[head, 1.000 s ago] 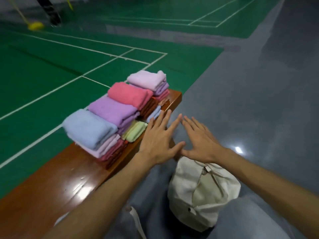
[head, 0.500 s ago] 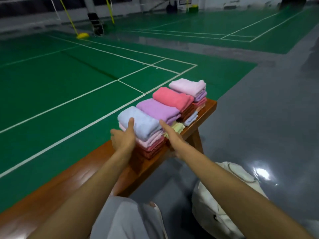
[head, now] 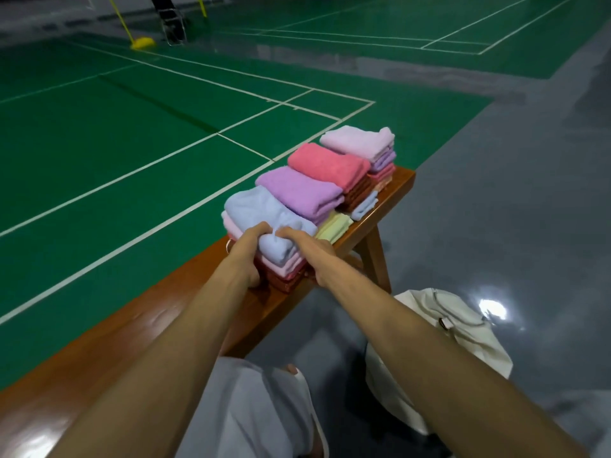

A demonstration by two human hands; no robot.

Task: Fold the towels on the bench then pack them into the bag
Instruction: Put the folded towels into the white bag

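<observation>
Several stacks of folded towels stand in a row on the wooden bench [head: 395, 190]. The nearest stack [head: 284, 264] is topped by a light blue towel [head: 254, 208], with pink and dark red towels under it. My left hand [head: 249, 247] grips this stack from its left side and my right hand [head: 309, 251] grips it from the right, thumbs pressing into the blue towel. Beyond stand stacks topped by a purple towel [head: 299, 191], a pink towel [head: 327, 163] and a pale lilac towel [head: 358, 140]. The cream bag [head: 463, 345] sits on the floor to the right, partly behind my right forearm.
A yellow-green towel [head: 335, 226] and a small blue towel [head: 365, 204] lie along the bench's right edge. Grey floor spreads to the right, green court with white lines to the left. My knee in grey shorts [head: 244, 401] is below. A chair [head: 172, 19] and a yellow base [head: 142, 43] stand far off.
Both hands went from hovering open above the bag to the bench, then closed around the nearest towel stack. The view shifted up and left, so the bag now lies lower right.
</observation>
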